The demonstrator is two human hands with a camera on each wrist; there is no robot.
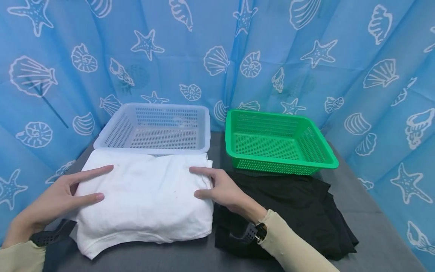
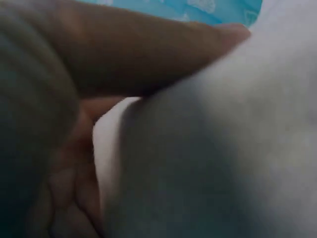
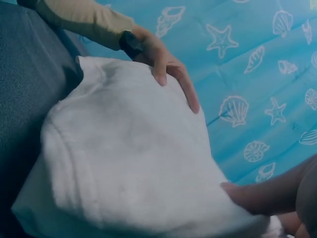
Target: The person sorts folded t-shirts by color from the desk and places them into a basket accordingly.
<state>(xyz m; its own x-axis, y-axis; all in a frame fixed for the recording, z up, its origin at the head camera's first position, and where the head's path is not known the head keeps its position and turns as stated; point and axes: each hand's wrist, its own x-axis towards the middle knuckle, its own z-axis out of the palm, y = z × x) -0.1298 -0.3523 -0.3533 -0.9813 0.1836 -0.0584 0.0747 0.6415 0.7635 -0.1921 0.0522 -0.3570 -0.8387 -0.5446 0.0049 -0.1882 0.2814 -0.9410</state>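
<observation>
A folded white garment [image 1: 146, 196] lies in front of the white basket, its stitched hem along the near edge. At its left side my left hand [image 1: 56, 198] holds it, thumb and forefinger on top. The left wrist view shows other fingers [image 2: 74, 198] curled beside and under the cloth edge. My right hand [image 1: 224, 189] grips the opposite side, thumb and forefinger on the upper face, the remaining fingers hidden beneath. In the right wrist view the garment [image 3: 129, 144] looks thick, in several layers, with the left hand [image 3: 166, 67] at its far side.
Touching the garment's far edge in the head view is a white basket [image 1: 153, 151]. To the right stands a green basket [image 1: 282, 162], with a folded black garment [image 1: 289, 215] in front of it. All rest on a grey surface [image 1: 370, 219] before a blue shell-patterned curtain [image 1: 190, 45].
</observation>
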